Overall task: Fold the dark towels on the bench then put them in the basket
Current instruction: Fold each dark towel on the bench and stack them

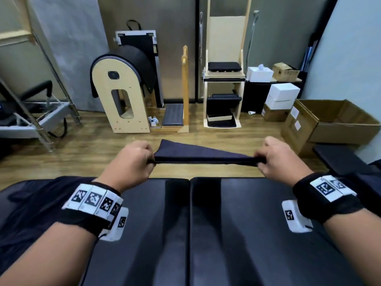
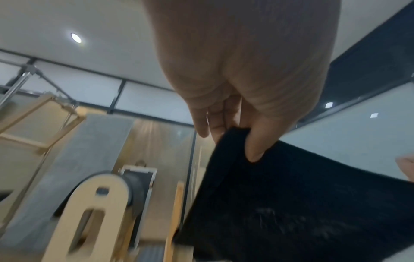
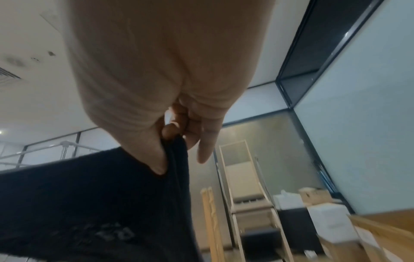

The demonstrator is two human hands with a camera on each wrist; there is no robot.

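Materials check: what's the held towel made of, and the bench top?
Dark towel: looks like matte navy terry or microfibre; it shows a fuzzy nap and sags softly where the left hand and right hand pinch it. Exact fibre unclear.
Bench: looks like black vinyl or faux leather over padding, with glossy streaked reflections and a seam between its panels.
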